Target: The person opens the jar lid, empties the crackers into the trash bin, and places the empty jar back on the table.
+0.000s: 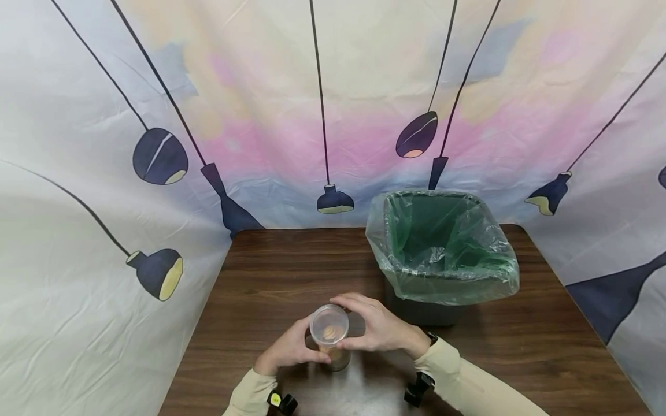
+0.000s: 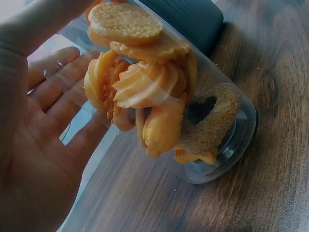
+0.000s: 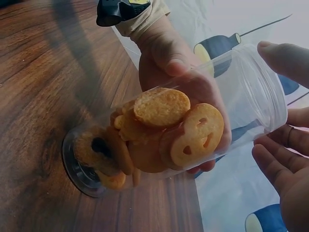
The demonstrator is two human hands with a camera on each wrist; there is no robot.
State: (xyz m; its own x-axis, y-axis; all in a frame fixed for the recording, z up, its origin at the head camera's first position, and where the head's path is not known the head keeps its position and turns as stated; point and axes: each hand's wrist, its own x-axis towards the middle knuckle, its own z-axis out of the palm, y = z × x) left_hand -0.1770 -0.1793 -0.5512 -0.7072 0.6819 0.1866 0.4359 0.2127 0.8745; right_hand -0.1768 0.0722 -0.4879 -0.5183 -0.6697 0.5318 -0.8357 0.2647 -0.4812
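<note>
Jar [image 1: 330, 338] of cookies [image 2: 145, 96], lower centre of head frame, upright on table [image 1: 270, 271]; left hand [image 1: 288, 349] wraps its side, right hand [image 1: 377, 330] fingers curl around lid [image 1: 329, 325].

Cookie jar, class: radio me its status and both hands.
Left hand grips jar body. Right hand pinches the lid. Jar upright on table. Lined bin stands behind, apart.

Place: looked like a staged recording booth, not a lived-in room.
Backdrop: creased printed sheet [image 1: 291, 115] with lamp motifs hung on three sides.
Furniture: one wooden table [image 1: 270, 271], lined bin [image 1: 442, 248].
</note>
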